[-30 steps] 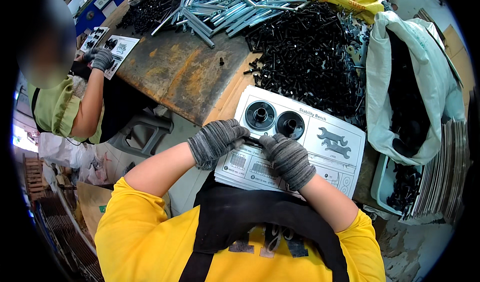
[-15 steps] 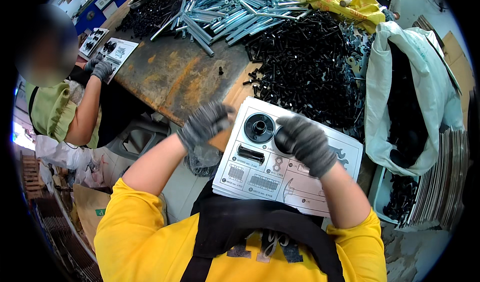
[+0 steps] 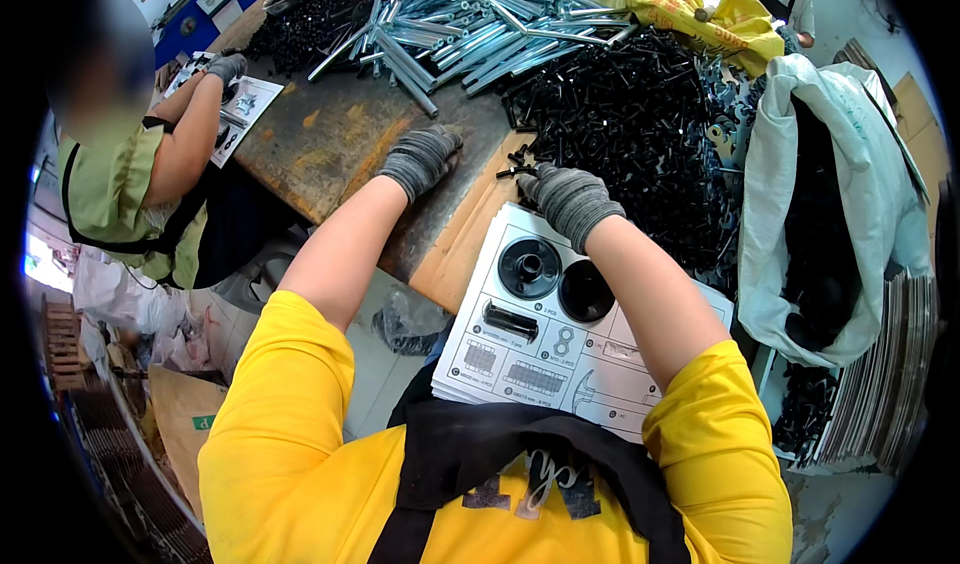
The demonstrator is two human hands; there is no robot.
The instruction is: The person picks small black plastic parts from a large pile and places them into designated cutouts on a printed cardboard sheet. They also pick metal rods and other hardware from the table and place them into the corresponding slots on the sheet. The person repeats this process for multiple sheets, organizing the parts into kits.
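On the bare metal tabletop (image 3: pixel 345 134), my left hand (image 3: pixel 424 162), in a grey knit glove, rests with its fingers curled in. What they hold, if anything, is hidden. At the edge of the black bolt pile, my gloved right hand (image 3: pixel 572 204) pinches at a black bolt (image 3: pixel 515 172). Just below that hand lies a stack of printed sheets (image 3: pixel 480 359) with part drawings. Two round black discs lie on it side by side: a flanged one with a raised hub (image 3: pixel 529 268) and a dished one (image 3: pixel 586 292). Black bolts (image 3: pixel 510 318) lie together beneath them.
A heap of silvery tubes (image 3: pixel 490 24) covers the table's far side. The black bolt pile (image 3: pixel 630 134) spreads to the right, beside an open white sack (image 3: pixel 870 214) and stacked cardboard (image 3: pixel 870 384). At left, a person in green (image 3: pixel 120 194) works over similar sheets.
The right hand has set the dished black disc beside the other one and moved up to the bolts. My left hand has reached forward onto the tabletop, where a loose bolt lay.
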